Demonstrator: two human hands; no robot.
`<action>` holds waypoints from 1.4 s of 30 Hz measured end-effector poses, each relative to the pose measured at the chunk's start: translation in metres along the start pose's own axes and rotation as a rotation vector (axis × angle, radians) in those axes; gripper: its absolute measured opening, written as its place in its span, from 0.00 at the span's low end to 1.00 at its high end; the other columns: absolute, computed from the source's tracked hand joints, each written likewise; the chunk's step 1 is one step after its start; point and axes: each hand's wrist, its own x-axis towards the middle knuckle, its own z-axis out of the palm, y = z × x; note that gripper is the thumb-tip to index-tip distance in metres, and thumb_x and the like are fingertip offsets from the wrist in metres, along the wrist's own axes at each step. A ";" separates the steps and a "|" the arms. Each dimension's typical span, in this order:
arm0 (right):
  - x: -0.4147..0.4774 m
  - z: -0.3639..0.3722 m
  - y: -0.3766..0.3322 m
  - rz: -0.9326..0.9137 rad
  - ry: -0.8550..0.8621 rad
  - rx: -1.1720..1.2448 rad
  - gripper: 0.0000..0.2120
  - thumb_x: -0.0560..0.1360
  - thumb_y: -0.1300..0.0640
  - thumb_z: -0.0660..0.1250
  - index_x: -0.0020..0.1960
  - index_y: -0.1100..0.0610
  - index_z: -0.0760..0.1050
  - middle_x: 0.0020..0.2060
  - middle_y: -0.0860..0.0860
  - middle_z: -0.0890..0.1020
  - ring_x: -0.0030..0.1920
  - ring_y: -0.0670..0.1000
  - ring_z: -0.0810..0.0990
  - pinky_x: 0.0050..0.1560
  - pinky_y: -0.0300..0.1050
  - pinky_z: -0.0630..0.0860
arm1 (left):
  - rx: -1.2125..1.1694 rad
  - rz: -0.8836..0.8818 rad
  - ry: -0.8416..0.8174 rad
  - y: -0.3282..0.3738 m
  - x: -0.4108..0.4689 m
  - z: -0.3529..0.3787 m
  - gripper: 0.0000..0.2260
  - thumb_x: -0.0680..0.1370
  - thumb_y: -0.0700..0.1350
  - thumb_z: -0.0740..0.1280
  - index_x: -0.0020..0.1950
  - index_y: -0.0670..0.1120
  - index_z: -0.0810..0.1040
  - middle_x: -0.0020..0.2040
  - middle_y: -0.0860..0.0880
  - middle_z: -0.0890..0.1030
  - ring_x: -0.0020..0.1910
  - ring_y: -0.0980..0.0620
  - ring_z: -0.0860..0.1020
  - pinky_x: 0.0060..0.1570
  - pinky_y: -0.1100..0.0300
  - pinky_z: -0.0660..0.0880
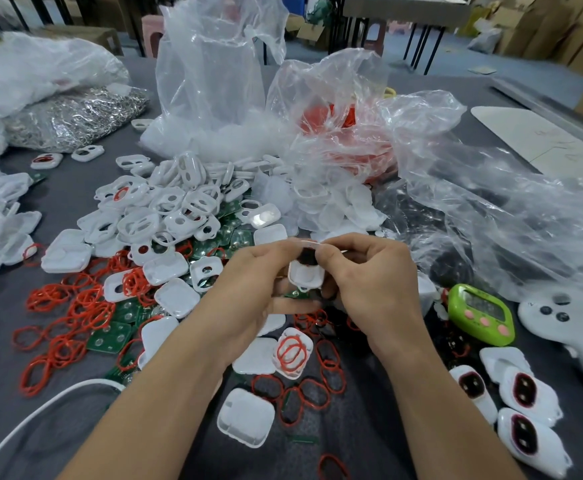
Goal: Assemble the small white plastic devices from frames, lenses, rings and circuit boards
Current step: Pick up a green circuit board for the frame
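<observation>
Both hands meet at the centre over the table. My left hand point(259, 282) and my right hand point(369, 275) together hold one small white plastic device point(305, 276), thumbs pressing a dark lens piece at its top. A heap of white frames point(165, 209) lies behind on the left. Red rings point(71, 313) are scattered left and below, among green circuit boards point(111, 337). White back covers point(245, 415) lie near my forearms. Three assembled devices with dark lenses point(522, 393) rest at the lower right.
Clear plastic bags point(214, 71) stand at the back, one with red rings point(345, 133), one with metal clips point(75, 116). A green timer point(479, 313) and a white controller point(560, 323) sit at the right. A white cable point(40, 407) crosses lower left.
</observation>
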 end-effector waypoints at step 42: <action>0.030 -0.027 -0.041 -0.152 0.079 -0.091 0.12 0.68 0.63 0.80 0.36 0.47 0.84 0.32 0.43 0.85 0.33 0.44 0.83 0.37 0.42 0.82 | -0.485 -0.156 -0.064 0.011 0.004 -0.009 0.19 0.74 0.44 0.69 0.63 0.39 0.82 0.60 0.37 0.84 0.55 0.42 0.85 0.49 0.54 0.84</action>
